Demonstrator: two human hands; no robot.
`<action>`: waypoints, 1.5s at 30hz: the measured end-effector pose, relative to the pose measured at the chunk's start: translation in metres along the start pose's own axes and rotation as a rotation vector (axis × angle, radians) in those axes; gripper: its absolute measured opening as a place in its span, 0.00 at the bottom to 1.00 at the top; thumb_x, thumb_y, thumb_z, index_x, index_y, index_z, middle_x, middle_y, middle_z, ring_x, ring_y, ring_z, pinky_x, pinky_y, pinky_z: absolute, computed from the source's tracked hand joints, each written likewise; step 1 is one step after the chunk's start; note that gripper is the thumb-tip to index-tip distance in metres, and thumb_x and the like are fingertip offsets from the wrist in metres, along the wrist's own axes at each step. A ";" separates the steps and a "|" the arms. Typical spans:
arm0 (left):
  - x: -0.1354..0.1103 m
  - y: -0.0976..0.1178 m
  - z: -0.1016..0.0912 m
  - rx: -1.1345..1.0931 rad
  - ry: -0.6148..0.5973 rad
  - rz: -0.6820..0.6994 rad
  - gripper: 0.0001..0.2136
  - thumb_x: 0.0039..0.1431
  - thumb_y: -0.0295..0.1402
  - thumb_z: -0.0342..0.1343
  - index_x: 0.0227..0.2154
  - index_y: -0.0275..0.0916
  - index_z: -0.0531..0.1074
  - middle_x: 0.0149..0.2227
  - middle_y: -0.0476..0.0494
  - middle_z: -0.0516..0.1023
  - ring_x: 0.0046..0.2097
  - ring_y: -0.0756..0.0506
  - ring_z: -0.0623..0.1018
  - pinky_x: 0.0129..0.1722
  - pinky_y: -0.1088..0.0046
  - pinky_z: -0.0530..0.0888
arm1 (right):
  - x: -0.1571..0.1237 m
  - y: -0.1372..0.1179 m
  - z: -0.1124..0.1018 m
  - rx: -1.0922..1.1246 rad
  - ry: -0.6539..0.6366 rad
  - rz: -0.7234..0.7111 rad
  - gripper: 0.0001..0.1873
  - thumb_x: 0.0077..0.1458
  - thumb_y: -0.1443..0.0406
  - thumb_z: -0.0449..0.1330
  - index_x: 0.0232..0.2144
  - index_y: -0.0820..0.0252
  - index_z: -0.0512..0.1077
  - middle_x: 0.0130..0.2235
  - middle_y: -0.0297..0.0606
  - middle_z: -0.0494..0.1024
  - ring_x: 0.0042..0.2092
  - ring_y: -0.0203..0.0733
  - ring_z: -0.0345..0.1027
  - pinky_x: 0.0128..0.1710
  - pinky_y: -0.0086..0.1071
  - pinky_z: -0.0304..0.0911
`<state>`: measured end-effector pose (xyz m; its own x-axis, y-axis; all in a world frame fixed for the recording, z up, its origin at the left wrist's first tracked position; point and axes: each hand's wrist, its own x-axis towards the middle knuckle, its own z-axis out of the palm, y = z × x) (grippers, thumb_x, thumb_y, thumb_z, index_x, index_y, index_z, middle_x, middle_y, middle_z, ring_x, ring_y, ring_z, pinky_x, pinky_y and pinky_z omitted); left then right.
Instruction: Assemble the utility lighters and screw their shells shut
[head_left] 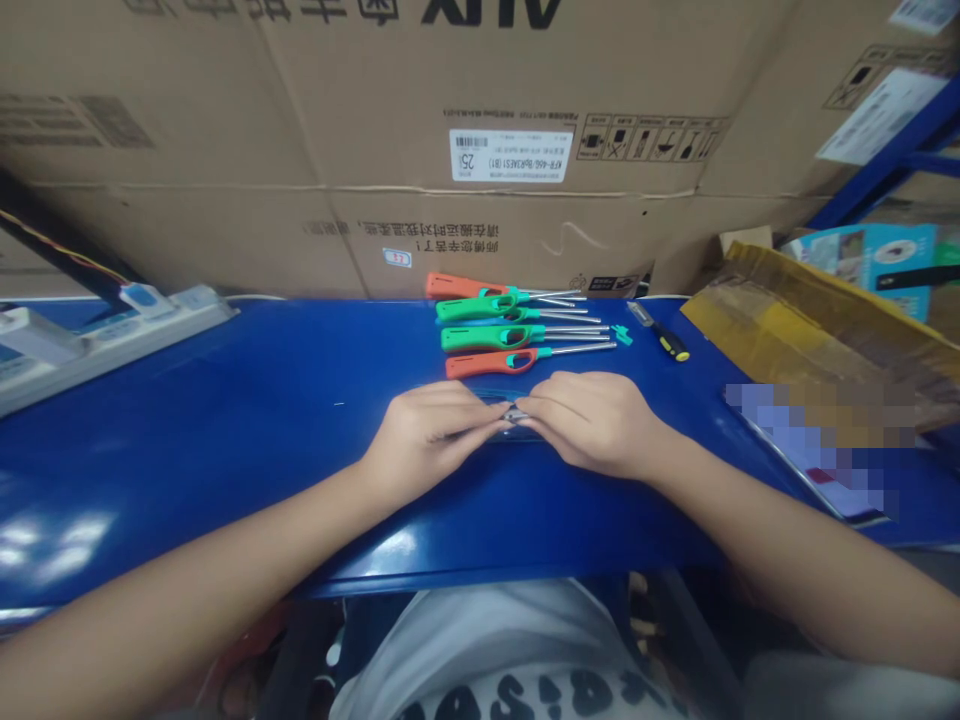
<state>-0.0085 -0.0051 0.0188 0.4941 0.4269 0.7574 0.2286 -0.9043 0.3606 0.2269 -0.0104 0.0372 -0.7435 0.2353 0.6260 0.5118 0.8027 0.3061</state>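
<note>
Small metal part (514, 414) is pinched at centre of the blue table (225, 450), between both hands, just in front of the lighter row. Long axis looks roughly left-right across the body, but fingers hide most of it. Neither hand is clearly nearer: both touch it. Left to right: one power strip (112, 345) at the far table edge. Left hand (431, 440) is nearly closed, fingertips on the part. One clear plastic sleeve (491, 397) lies under and just ahead of the fingers. Four long-nosed utility lighters (487, 338) lie side by side, two orange, two green, shafts pointing right. One small teal plastic piece (621, 335) sits at their tips. Right hand (592, 422) is also nearly closed, fingertips meeting the left's on the part. One yellow-and-black screwdriver (661, 335) lies beyond it. One yellow-taped parcel (795, 320) sits far right; one pixelated item (817, 440) below it, can't identify.
</note>
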 end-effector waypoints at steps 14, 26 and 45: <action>0.000 0.004 -0.003 0.173 -0.021 0.035 0.08 0.64 0.27 0.61 0.44 0.36 0.80 0.36 0.42 0.86 0.36 0.46 0.84 0.41 0.70 0.80 | 0.000 -0.006 0.000 -0.013 -0.022 0.079 0.10 0.67 0.67 0.56 0.38 0.64 0.78 0.35 0.40 0.83 0.32 0.37 0.75 0.29 0.31 0.65; 0.007 0.008 -0.001 -0.123 0.064 -0.378 0.05 0.59 0.32 0.67 0.37 0.39 0.85 0.38 0.44 0.87 0.37 0.45 0.86 0.42 0.73 0.83 | -0.002 0.001 -0.001 0.027 0.014 0.088 0.09 0.66 0.67 0.57 0.41 0.65 0.77 0.38 0.41 0.84 0.36 0.39 0.78 0.34 0.30 0.69; 0.002 0.003 -0.001 0.071 -0.069 -0.218 0.10 0.61 0.34 0.65 0.44 0.38 0.82 0.38 0.42 0.85 0.37 0.46 0.84 0.40 0.72 0.80 | 0.000 -0.001 0.005 0.111 -0.154 0.240 0.13 0.69 0.65 0.53 0.42 0.64 0.77 0.39 0.43 0.81 0.40 0.42 0.75 0.36 0.33 0.68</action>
<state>-0.0079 -0.0070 0.0220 0.4820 0.6130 0.6260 0.3934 -0.7898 0.4706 0.2241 -0.0084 0.0338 -0.6681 0.4990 0.5520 0.6366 0.7674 0.0768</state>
